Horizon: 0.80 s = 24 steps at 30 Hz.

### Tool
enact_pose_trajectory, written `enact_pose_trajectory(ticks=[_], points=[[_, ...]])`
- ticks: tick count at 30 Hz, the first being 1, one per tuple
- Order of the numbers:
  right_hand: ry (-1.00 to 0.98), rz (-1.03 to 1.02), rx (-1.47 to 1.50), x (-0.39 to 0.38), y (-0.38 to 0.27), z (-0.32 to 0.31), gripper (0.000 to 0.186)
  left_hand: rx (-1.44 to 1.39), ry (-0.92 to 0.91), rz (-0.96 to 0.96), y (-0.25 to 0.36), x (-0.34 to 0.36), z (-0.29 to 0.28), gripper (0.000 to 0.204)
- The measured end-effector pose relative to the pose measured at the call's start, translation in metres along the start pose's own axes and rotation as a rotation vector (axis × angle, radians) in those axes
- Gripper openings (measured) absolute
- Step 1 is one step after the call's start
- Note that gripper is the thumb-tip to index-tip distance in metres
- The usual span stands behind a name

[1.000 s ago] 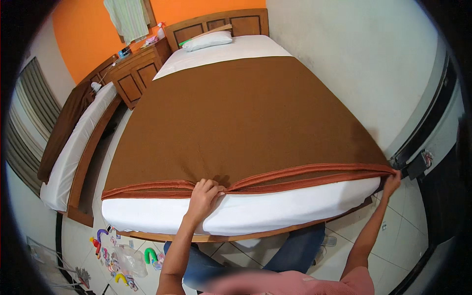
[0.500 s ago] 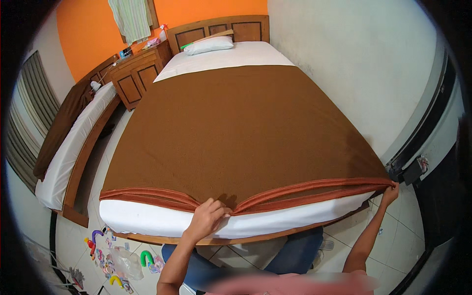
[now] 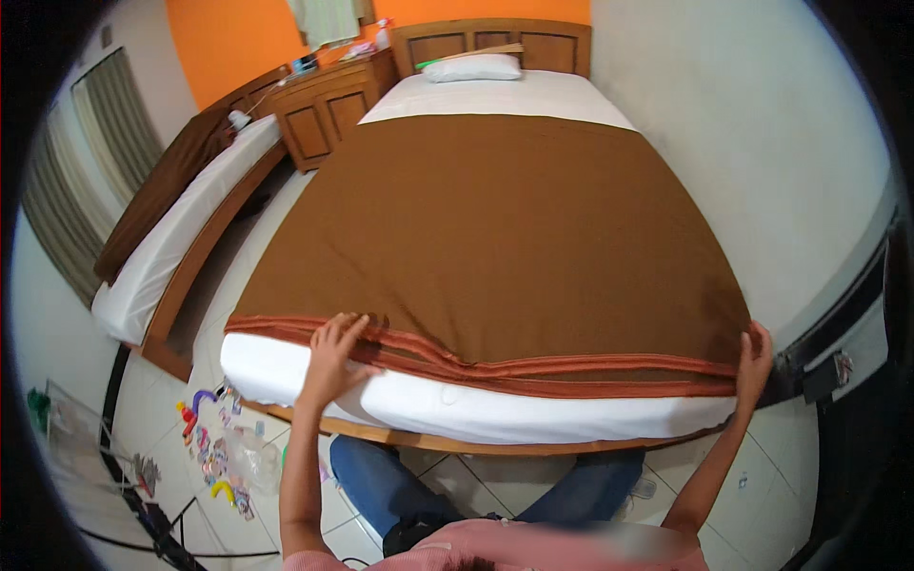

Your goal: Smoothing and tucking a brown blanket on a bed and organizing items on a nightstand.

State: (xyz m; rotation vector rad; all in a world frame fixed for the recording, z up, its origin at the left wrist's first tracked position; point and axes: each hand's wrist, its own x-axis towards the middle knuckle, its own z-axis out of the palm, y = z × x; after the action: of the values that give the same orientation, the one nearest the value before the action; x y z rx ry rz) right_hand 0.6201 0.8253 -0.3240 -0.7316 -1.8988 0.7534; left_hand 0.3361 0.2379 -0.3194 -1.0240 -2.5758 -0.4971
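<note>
A brown blanket (image 3: 514,228) with a reddish-brown border covers most of the bed in front of me. Its folded border runs across the foot end, above the white mattress (image 3: 476,419). My left hand (image 3: 333,360) is at this border, left of the middle, with fingers over the hem and the thumb held apart toward the white sheet. At the right front corner, my right hand (image 3: 755,366) has its fingers and thumb closed on the blanket's edge. Small creases run up the blanket from near my left hand.
A white pillow (image 3: 473,68) lies by the wooden headboard (image 3: 552,46). Left of the bed stand a wooden cabinet (image 3: 328,109) and another bed (image 3: 186,219). Colourful toys and a clear plastic bag (image 3: 252,457) lie on the tiled floor. A wall (image 3: 752,124) borders the right side.
My left hand has let go of the bunched hem near the middle and moved left along it. The hem now hangs straighter. My right hand stays at the right corner; the view has shifted.
</note>
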Motion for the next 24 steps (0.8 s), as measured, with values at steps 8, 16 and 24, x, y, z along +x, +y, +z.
enact_pose_trajectory(ticks=[8, 16, 24], points=[[-0.882, -0.699, 0.168, -0.104, -0.182, 0.159, 0.034, 0.008, -0.046, -0.047, -0.08, -0.015, -0.017, 0.034], [-0.868, -0.834, 0.196, -0.161, -0.226, 0.253, 0.03, 0.175, -0.029, -0.063, -0.118, 0.004, -0.018, 0.02], [-0.728, -1.17, 0.149, -0.18, -0.238, 0.237, 0.009, 0.164, 0.242, -0.148, -0.124, -0.048, -0.037, 0.01]])
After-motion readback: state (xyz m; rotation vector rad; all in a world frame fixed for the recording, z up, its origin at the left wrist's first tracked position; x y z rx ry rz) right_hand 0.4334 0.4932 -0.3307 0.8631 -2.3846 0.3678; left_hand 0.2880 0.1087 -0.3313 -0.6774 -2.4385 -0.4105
